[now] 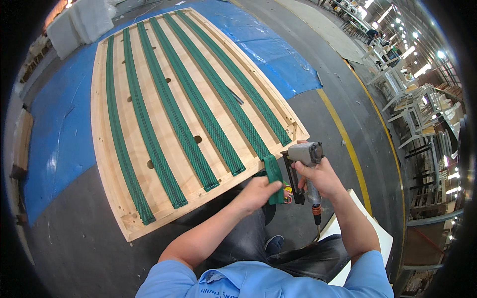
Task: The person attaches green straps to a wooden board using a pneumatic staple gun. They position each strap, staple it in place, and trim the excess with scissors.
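A pale wooden frame (112, 198) lies in front of me, with several green webbing straps (174, 116) stretched along it. At its near right edge, my left hand (258, 194) grips the loose end of one green webbing strap (273, 171), which hangs down over the rim. My right hand (323, 176) is wrapped round the handle of a grey and black staple gun (307, 155), its nose beside that strap and close to the frame's edge. Scissors with coloured handles (288, 193) show next to my left hand; whether it holds them too, I cannot tell.
Blue sheeting (54, 144) covers the floor under the frame. A thin dark tool (235, 96) lies between two straps. An air hose (317, 229) hangs from the staple gun. A white panel (380, 239) sits by my right leg. Chairs (417, 119) stand far right, beyond yellow floor lines.
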Motion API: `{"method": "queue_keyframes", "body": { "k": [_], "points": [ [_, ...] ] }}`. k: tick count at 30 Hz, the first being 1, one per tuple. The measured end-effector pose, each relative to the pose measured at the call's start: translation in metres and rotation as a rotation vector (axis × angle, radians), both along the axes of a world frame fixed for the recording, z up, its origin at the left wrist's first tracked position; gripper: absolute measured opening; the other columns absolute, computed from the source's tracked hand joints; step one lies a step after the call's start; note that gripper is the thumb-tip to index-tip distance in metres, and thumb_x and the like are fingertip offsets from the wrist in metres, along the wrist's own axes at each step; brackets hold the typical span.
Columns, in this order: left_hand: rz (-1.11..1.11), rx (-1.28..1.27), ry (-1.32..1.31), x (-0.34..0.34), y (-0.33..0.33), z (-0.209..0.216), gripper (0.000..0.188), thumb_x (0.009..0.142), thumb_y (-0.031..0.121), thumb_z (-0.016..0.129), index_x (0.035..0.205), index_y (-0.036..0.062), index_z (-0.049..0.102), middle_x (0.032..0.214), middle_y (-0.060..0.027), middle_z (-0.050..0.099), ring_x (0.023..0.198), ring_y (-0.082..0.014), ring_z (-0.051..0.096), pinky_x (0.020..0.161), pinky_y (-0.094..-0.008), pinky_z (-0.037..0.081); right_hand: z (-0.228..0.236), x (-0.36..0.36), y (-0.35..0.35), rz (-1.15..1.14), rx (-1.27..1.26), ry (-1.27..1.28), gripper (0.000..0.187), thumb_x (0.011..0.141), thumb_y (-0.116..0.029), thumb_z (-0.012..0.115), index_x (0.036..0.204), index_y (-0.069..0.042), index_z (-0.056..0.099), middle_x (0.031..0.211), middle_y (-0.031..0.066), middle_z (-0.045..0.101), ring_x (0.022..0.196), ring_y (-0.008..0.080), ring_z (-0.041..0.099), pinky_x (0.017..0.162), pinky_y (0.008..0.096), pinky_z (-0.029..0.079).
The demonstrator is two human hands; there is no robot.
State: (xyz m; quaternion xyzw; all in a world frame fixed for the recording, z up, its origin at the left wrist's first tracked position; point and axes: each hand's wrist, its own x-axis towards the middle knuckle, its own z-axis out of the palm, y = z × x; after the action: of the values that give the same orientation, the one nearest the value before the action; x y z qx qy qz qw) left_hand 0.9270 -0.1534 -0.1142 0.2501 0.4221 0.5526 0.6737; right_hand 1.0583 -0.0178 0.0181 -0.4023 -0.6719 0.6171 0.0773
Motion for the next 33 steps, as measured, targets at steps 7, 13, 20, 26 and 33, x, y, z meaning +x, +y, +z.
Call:
{"method": "queue_keyframes", "body": {
  "k": [7, 13, 20, 26, 33],
  "points": [
    [0.331, -0.131, -0.277, -0.09, 0.021, 0.028, 0.033, 0.108, 0.024, 0.044, 0.118, -0.0044, 0.057, 0.105, -0.0168, 0.072, 0.076, -0.0238, 0.07, 0.064, -0.0391, 0.062, 0.003, -0.022, -0.002, 0.064, -0.014, -0.079, 0.057, 0.096, -0.019, 0.07, 0.147, -0.011, 0.043, 0.097, 0.0057, 0.062, 0.056, 0.0108, 0.058, 0.047, 0.0272, 0.047],
    [0.33, -0.205, -0.285, -0.107, 0.044, 0.021, 0.031, 0.108, 0.019, 0.043, 0.12, -0.0068, 0.054, 0.112, -0.0184, 0.07, 0.075, -0.0274, 0.069, 0.064, -0.041, 0.062, -0.002, -0.036, -0.002, 0.073, -0.03, -0.133, 0.058, 0.096, -0.02, 0.069, 0.148, -0.01, 0.043, 0.097, 0.0054, 0.064, 0.055, 0.0103, 0.057, 0.046, 0.0266, 0.046],
    [0.265, -0.142, -0.342, -0.112, 0.042, 0.011, 0.026, 0.106, 0.016, 0.046, 0.117, -0.0065, 0.053, 0.119, -0.0217, 0.068, 0.073, -0.0272, 0.068, 0.065, -0.0416, 0.06, -0.011, -0.04, 0.002, 0.082, -0.027, -0.165, 0.06, 0.096, -0.019, 0.07, 0.149, -0.01, 0.043, 0.096, 0.0056, 0.064, 0.054, 0.01, 0.055, 0.044, 0.0263, 0.044],
    [0.223, -0.147, -0.362, -0.119, 0.041, 0.009, 0.028, 0.107, 0.015, 0.043, 0.12, -0.0075, 0.053, 0.114, -0.0199, 0.068, 0.072, -0.0273, 0.069, 0.063, -0.0432, 0.061, -0.016, -0.046, 0.001, 0.105, -0.014, -0.183, 0.06, 0.095, -0.014, 0.069, 0.149, -0.009, 0.042, 0.094, 0.005, 0.064, 0.052, 0.0095, 0.052, 0.044, 0.0274, 0.043],
    [0.196, -0.141, -0.433, -0.122, 0.042, 0.008, 0.025, 0.106, 0.014, 0.044, 0.116, -0.0066, 0.053, 0.119, -0.0217, 0.069, 0.072, -0.0266, 0.068, 0.065, -0.0414, 0.06, -0.014, -0.05, -0.009, 0.101, -0.028, -0.179, 0.06, 0.094, -0.011, 0.069, 0.147, -0.009, 0.042, 0.091, 0.0045, 0.062, 0.052, 0.0104, 0.051, 0.045, 0.0278, 0.043]
  ]
}}
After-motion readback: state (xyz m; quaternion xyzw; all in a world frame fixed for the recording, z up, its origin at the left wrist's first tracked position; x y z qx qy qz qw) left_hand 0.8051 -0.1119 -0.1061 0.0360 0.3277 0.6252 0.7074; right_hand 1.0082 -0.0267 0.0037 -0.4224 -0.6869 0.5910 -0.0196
